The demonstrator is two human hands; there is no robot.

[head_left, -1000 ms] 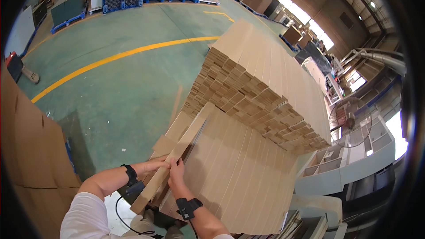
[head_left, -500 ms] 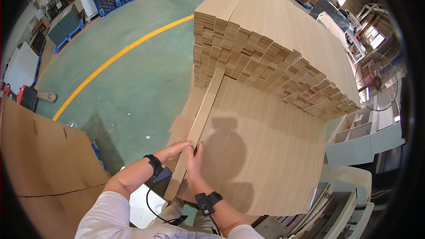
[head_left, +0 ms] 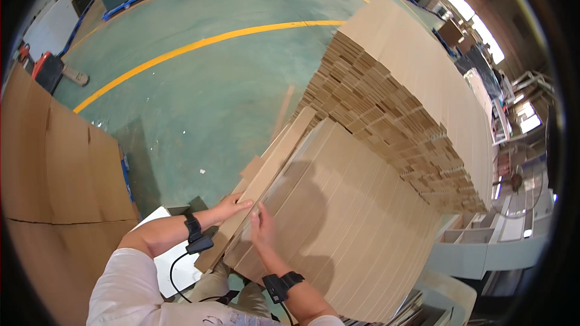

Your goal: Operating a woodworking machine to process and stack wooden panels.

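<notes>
A long, narrow beige board (head_left: pixel 275 160) lies aslant along the left side of the panel stack, its near end by my legs. My left hand (head_left: pixel 232 206) is closed round its left edge, thumb on the top face. At the board's right edge is my right hand (head_left: pixel 263 229), fingers curled and pressed together; whether they pinch anything is hidden. Beneath that hand spreads a low layer of matching beige boards (head_left: pixel 362 205) laid side by side. A dark gap shows between the held board and this layer.
A tall stack of beige boards (head_left: pixel 417 54) rises beyond the low layer. Brown cardboard-coloured panels (head_left: pixel 78 175) stand at left, near a red and black pallet truck (head_left: pixel 48 72). A fan (head_left: pixel 516 181) and grey-white shelving (head_left: pixel 483 247) are at right. A yellow line (head_left: pixel 199 44) crosses the green floor.
The held board has shifted away from the layer's left edge, widening the gap. My right hand's fingers have curled in. The view has turned, so the tall stack sits further right.
</notes>
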